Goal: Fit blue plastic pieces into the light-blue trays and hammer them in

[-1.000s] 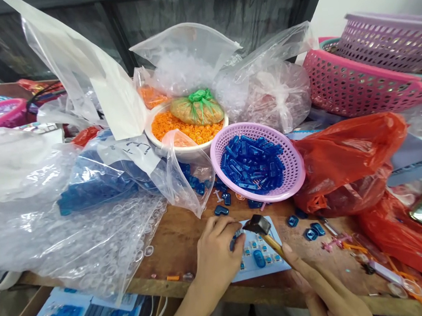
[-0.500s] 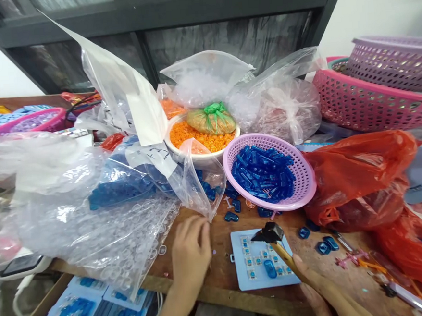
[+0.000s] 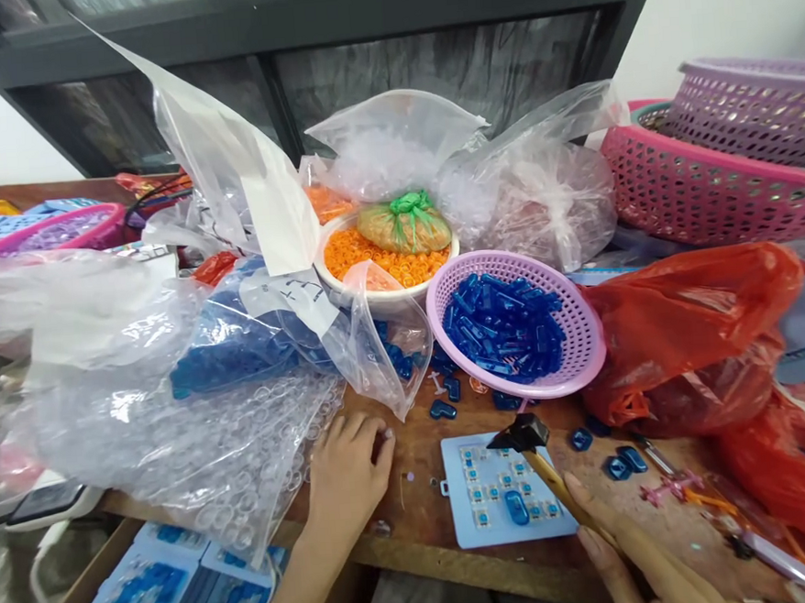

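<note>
A hammer (image 3: 522,433) with a black head and wooden handle is in my right hand (image 3: 619,544), its head over the upper right part of a light blue plate (image 3: 464,538). The plate carries several small clear square pieces with blue centres, and one larger blue translucent cap (image 3: 517,507) near its lower middle. My left hand (image 3: 351,461) rests on the table left of the plate, by the edge of a clear bag of transparent rings (image 3: 249,477). Its fingers curl downward and their tips are hidden, so what they hold, if anything, does not show.
A purple basket (image 3: 593,325) of blue pieces stands behind the plate. Loose blue caps (image 3: 618,467) lie to its right, near red plastic bags (image 3: 694,336). A white bowl (image 3: 381,294) holds orange rings. Below the table's left edge sits a box of blue plates (image 3: 146,577).
My left hand has moved a little left, toward the bag of rings. The hammer head has shifted slightly right and sits a bit higher over the plate.
</note>
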A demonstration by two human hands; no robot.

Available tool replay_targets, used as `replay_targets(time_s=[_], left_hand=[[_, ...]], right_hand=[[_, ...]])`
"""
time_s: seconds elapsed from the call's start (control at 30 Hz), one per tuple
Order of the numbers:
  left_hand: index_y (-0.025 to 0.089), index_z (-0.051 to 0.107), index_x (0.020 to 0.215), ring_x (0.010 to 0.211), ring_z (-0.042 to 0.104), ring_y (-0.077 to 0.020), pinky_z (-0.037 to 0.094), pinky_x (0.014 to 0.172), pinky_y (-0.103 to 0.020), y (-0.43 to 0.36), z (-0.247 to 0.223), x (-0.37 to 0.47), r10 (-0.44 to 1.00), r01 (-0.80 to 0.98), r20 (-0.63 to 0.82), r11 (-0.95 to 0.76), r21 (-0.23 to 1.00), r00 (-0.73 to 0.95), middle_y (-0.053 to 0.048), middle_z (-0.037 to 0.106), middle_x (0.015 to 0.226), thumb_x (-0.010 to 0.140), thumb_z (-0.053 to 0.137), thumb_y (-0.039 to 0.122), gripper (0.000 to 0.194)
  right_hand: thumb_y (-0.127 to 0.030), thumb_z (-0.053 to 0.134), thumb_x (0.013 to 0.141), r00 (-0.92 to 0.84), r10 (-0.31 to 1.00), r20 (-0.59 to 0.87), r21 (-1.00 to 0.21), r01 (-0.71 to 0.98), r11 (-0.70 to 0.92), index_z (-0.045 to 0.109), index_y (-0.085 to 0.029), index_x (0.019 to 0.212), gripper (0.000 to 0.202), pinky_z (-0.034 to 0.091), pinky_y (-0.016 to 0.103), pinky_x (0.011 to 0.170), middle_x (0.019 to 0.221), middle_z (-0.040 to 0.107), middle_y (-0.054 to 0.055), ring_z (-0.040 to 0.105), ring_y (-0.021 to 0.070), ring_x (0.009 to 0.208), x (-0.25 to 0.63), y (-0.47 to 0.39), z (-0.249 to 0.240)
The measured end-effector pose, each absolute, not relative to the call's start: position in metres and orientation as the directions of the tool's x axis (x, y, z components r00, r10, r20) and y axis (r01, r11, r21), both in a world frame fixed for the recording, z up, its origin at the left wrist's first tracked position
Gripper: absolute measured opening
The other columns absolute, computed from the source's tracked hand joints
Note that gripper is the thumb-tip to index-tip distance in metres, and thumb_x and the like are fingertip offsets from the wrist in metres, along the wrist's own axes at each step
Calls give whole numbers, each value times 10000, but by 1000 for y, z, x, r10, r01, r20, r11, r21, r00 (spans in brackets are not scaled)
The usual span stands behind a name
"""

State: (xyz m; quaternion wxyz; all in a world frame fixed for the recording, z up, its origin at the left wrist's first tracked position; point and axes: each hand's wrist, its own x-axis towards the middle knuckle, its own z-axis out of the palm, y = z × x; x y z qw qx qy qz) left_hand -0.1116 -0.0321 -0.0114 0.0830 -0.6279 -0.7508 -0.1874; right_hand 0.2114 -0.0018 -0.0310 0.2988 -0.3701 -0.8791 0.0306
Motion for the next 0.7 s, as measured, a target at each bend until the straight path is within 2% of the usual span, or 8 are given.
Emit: replay_targets(time_s=[0.1,0.23,0.37,0.47,0.53,0.6,0.67,0.7], left_hand=[[211,605,765,754,612,-202,462,734,-349,-38,-7,-94,865,960,475,24,278,-159,-12,671,797,883,548,193,132],[208,647,941,809,645,-182,486,742,-322,-31,-11,-64,849,906,519,-141,400,-97,-19,709,896,931,511,180,140],[200,647,866,771,655,-169,520,736,-300,-10,-18,-45,770,846,576,-91,525,-274,-22,693,824,950,512,184,160],[204,651,960,856,663,-174,535,794,-301,-15,-17,-36,641,789,649,-109,605,-409,-38,697,900,945,550,172,107],[225,636,1016,877,659,-177,538,818,-317,-43,-22,-35,554,783,697,-124,610,-455,-38,691,921,953,535,171,131],[243,610,988,799,653,-185,545,833,-367,-87,-34,-37,479,803,754,-154,576,-450,-24,667,825,985,466,233,144],[254,579,906,640,622,-169,566,661,-316,-136,-55,-43,645,780,667,-171,601,-372,-7,622,710,998,440,306,175],[251,581,884,624,632,-162,566,606,-282,-158,-67,-46,744,772,556,-86,629,-370,-11,629,706,990,456,267,165]], right_hand=[[-196,488,994,-537,688,488,-298,638,710,405,-246,1491,507,575,207,868,1237,706,24,689,178,1077,212,-4,-27],[-196,529,967,-500,720,482,-317,666,675,525,-215,1390,424,591,210,845,1275,682,42,671,200,1114,213,-8,-31],[-202,527,971,-448,753,482,-379,668,640,526,-234,1396,427,592,201,833,1256,696,33,686,197,1086,209,-12,-29],[-190,518,974,-428,767,478,-421,654,628,538,-227,1374,401,551,248,940,1264,695,41,663,201,1136,209,-15,-27],[-200,525,975,-405,780,477,-430,667,609,537,-226,1377,404,529,259,974,1268,694,45,658,199,1148,214,-16,-28],[-236,538,976,-367,808,460,-434,701,566,528,-228,1402,426,514,248,986,1278,689,49,684,191,1106,221,-17,-31],[-274,550,974,-314,840,442,-454,730,511,527,-231,1417,446,465,274,1051,1314,667,52,677,199,1123,227,-19,-36],[-290,554,972,-294,852,434,-469,734,492,533,-233,1416,448,419,312,1102,1340,648,53,651,216,1169,228,-20,-37]])
